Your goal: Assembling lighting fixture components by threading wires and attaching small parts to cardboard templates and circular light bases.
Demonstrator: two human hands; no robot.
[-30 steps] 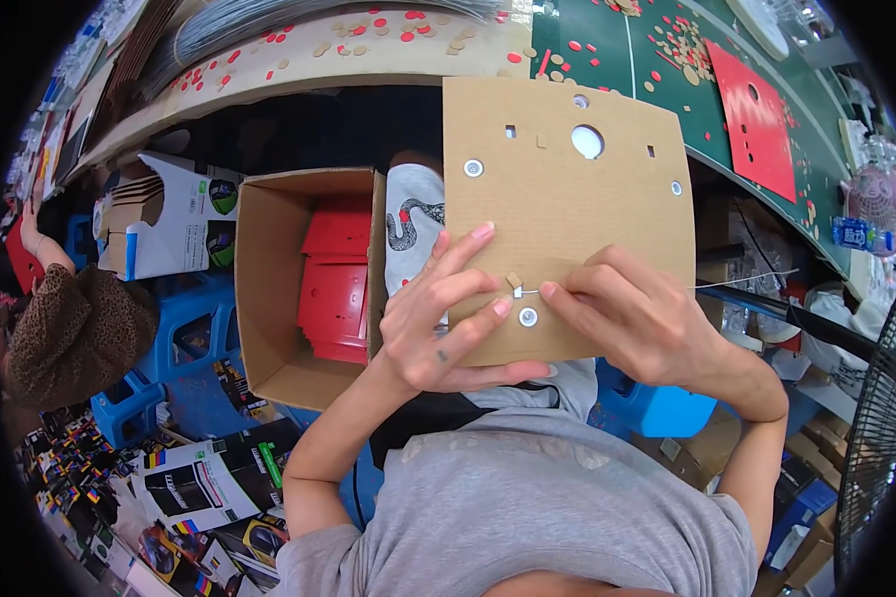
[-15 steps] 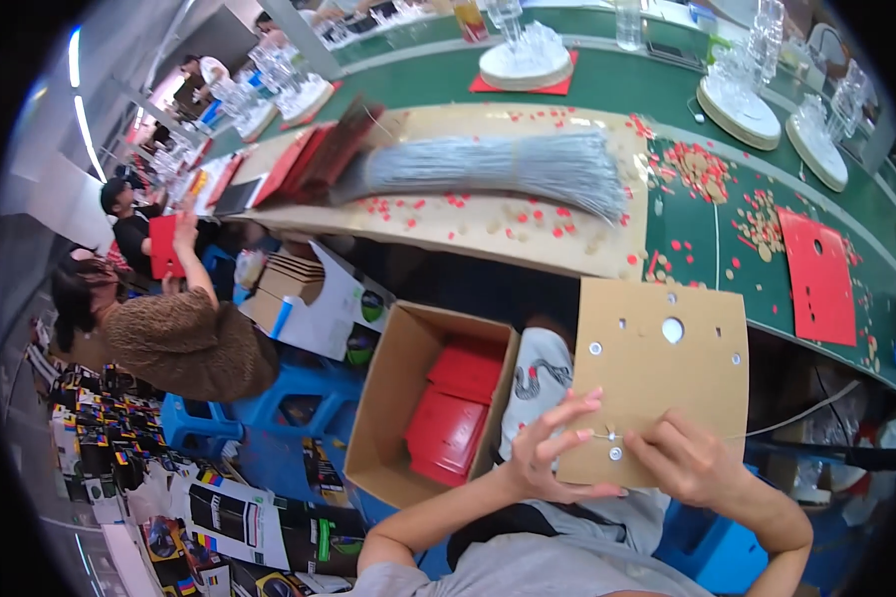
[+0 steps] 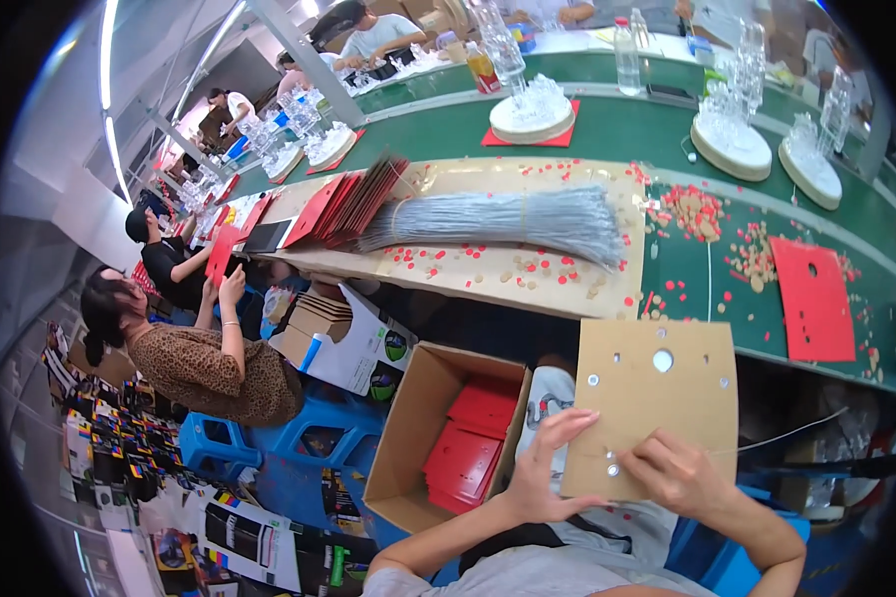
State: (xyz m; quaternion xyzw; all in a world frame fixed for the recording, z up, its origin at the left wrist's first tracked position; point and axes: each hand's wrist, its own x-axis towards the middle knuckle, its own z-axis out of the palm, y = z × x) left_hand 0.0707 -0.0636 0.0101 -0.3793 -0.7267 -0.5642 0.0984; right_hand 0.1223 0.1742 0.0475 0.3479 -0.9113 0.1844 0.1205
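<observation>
A square brown cardboard panel (image 3: 657, 398) with a large round hole and several small metal-ringed holes is held up in front of me. My left hand (image 3: 550, 468) grips its lower left edge, fingers spread over the face. My right hand (image 3: 679, 476) pinches at a small metal eyelet (image 3: 613, 468) near the panel's bottom edge; a thin grey wire (image 3: 786, 434) runs off to the right from that hand.
An open cardboard box (image 3: 418, 438) with red panels (image 3: 468, 443) stands at lower left. Ahead lie a bundle of grey wires (image 3: 498, 219), stacked red panels (image 3: 343, 204), a red sheet (image 3: 814, 298) and scattered red dots on the green table (image 3: 617, 129). People sit at left (image 3: 204, 358).
The view has swung upward and leftward, bringing the worktable and seated people into sight. Both hands stay on the cardboard panel, which sits lower right in the picture.
</observation>
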